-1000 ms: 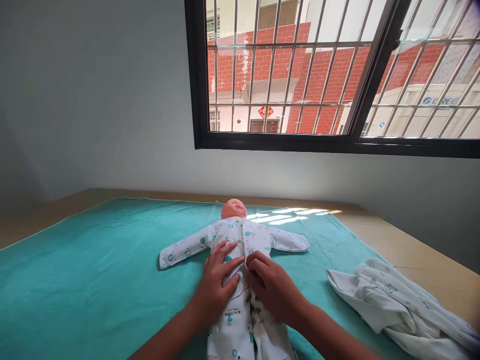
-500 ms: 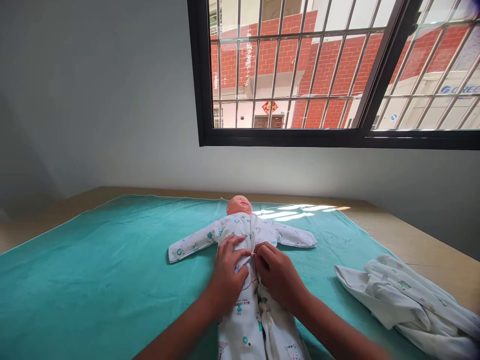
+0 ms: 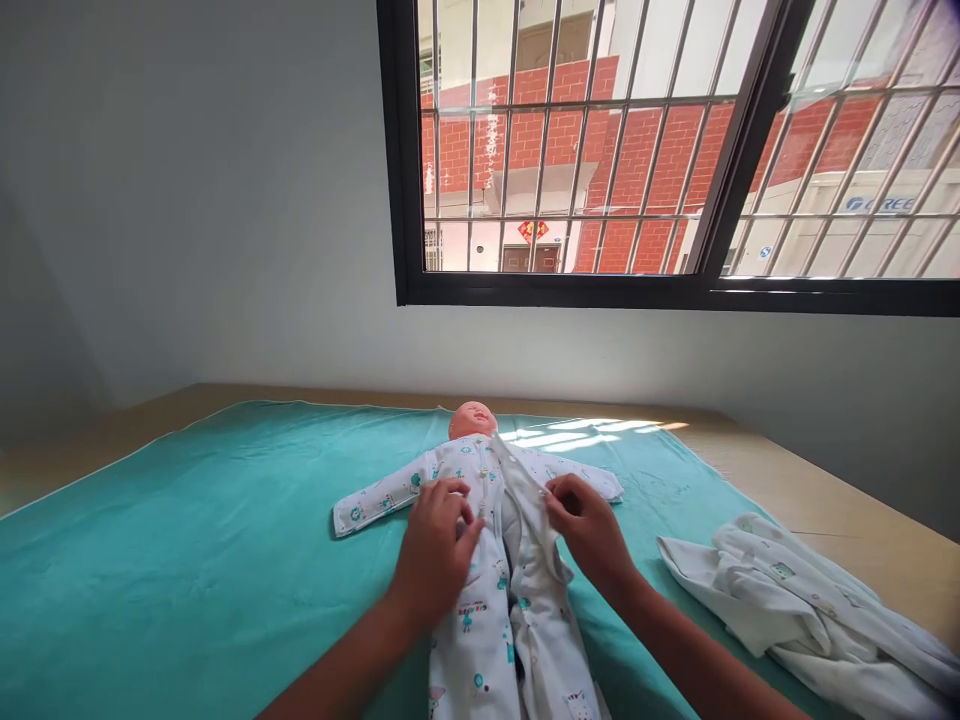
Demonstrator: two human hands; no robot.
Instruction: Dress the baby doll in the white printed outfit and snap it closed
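Observation:
A baby doll (image 3: 473, 420) lies on its back, dressed in a white printed romper (image 3: 480, 570) with both sleeves spread to the sides. Down its middle the romper's front gapes. My right hand (image 3: 589, 525) pinches the edge of the right front flap and holds it lifted away to the right. Over the left half of the chest rests my left hand (image 3: 439, 540), fingers loosely curled and apart, with nothing held in them. The doll's body under the cloth is hidden.
A second white garment (image 3: 810, 610) lies crumpled at the right. Beneath everything a teal cloth (image 3: 225, 560) covers much of the wooden table (image 3: 810, 470). A wall and a black-framed barred window (image 3: 555, 290) stand behind.
My right hand has pulled the romper's front flap away to the right, so the front has parted. My left hand has shifted slightly left and let go of the front edge.

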